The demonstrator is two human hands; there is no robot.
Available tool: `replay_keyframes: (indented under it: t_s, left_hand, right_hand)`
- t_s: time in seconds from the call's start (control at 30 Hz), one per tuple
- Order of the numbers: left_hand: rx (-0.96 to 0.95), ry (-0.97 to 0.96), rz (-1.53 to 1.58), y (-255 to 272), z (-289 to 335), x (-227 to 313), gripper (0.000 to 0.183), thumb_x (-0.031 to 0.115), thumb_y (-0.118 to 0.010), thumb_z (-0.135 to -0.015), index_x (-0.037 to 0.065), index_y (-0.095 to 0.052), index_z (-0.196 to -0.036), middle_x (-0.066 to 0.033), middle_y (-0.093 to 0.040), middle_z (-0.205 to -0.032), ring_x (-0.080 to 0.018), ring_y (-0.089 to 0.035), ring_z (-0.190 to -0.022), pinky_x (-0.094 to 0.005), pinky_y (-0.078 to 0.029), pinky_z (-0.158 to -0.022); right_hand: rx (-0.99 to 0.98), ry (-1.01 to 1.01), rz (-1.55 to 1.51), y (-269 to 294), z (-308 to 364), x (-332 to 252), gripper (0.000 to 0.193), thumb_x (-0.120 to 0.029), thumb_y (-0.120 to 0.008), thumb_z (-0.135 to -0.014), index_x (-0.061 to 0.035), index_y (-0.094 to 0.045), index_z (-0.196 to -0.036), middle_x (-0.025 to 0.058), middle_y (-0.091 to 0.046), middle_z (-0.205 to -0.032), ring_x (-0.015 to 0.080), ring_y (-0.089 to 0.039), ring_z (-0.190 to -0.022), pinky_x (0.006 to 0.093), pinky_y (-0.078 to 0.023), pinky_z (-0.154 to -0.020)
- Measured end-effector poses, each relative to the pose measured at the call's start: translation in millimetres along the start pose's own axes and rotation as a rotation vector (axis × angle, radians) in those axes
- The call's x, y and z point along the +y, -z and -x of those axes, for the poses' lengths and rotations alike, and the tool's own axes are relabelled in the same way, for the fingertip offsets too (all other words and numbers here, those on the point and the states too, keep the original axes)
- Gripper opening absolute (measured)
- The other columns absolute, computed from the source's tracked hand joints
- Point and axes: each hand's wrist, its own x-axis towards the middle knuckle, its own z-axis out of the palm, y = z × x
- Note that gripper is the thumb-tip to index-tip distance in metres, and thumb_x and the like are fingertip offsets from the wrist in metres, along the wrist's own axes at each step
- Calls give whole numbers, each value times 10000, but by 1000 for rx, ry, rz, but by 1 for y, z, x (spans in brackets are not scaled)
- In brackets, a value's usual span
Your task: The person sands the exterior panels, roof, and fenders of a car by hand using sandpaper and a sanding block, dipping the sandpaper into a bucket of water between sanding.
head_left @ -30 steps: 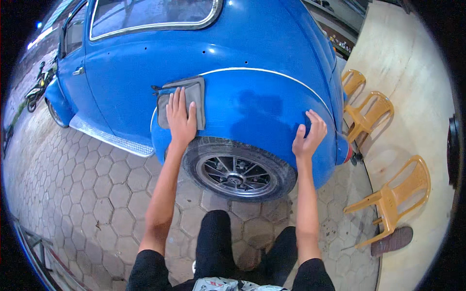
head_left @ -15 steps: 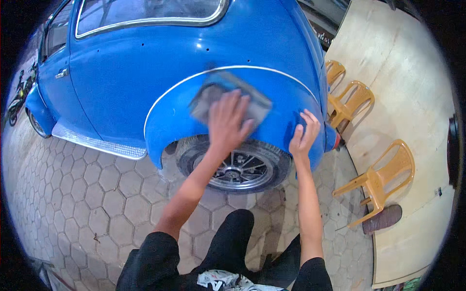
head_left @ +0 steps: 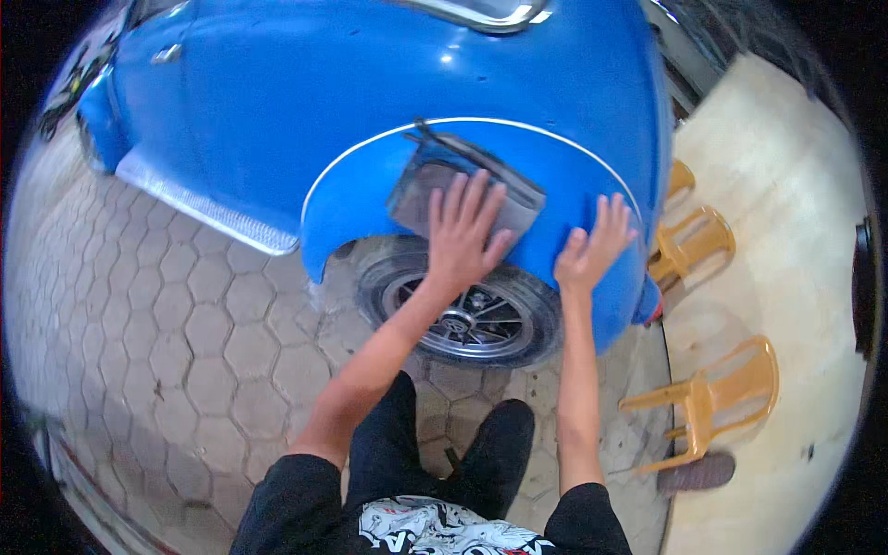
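Note:
My left hand (head_left: 464,231) lies over a flat grey zip pouch (head_left: 413,196) on the blue rear fender (head_left: 347,208) of a car. Its fingers are spread and stretched out, covering the middle and lower part of the pouch. A dark strap or zip edge shows along the pouch's top. To the right, my right hand (head_left: 592,248) is at the same fender, open, with fingers extended and thumb apart; whether its fingertips press the paint I cannot tell. Below both hands sits the rear wheel (head_left: 462,319), its spoked rim showing.
A ribbed running board (head_left: 203,208) extends to the left from the fender. Yellow plastic chairs (head_left: 731,393) stand at the right beside a pale board (head_left: 786,213). A brown shoe-like thing (head_left: 696,472) lies by the nearest chair. Hexagonal pavers (head_left: 185,351) cover the ground.
My view has shifted, so the car sits higher in it. The left hand's fingers have spread wider over the pouch, which stays at the fender. The right hand's fingers have straightened.

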Motion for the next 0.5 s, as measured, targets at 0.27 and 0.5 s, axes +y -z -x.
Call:
replay_keyframes:
  t_s: [0.27, 0.5]
  left_hand:
    - [247, 437, -42, 21, 5, -89, 588, 465, -485, -1013, 145, -452, -1505, -153, -396, -1566, -387, -331, -1456, -556, -203, -1190]
    - [339, 765, 62, -3, 91, -184, 614, 457, -370, -1062, 117, -317, -1570, -171, -286, -1615, -407, -197, -1511, -582, -144, -1204]
  right_hand:
    - [-44, 134, 10, -2, -3, 8, 384, -354, -488, -1009, -77, -668, -1204, 146, -626, -1325, 380, -505, -1296, 569, -237, -1160]
    - [-264, 446, -318, -53, 3, -124, 343, -134, -657, -836, -120, -679, -1178, 141, -629, -1304, 361, -529, -1263, 557, -350, -1095]
